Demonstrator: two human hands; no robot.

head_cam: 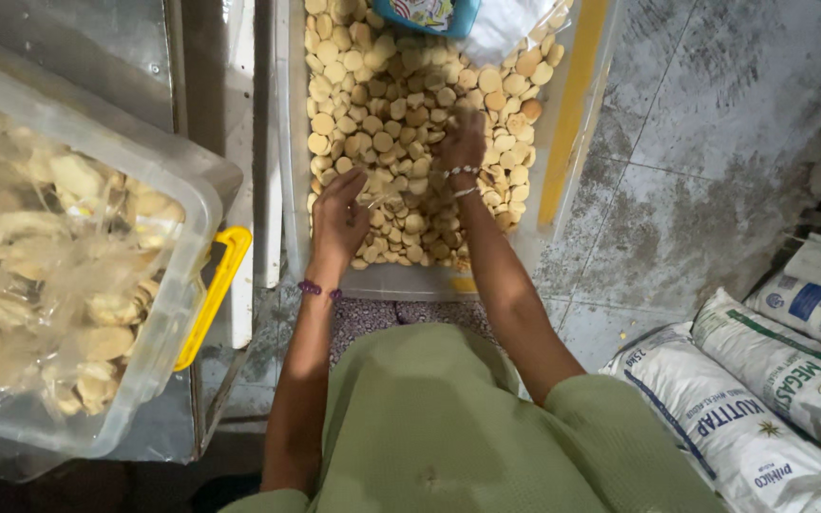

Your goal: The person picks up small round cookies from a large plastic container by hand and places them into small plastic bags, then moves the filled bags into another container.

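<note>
near left: clear lidded bin (159, 180) of bagged biscuits, yellow latch | centre: left hand (339, 217) fingers together, pinching a small clear bag over the biscuit tray (289, 142) | right hand (461, 141) curled down into round biscuits (401, 104), likely gathering some; bagging them needs the bag's mouth open | right: tray's yellow edge, open floor, sacks (762, 399) near right

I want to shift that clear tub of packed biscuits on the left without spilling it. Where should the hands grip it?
By the yellow handle on the clear tub, coming from its right side: the handle juts outward there. The tub looks full, so a second hand under the rim is probably wise.
</note>
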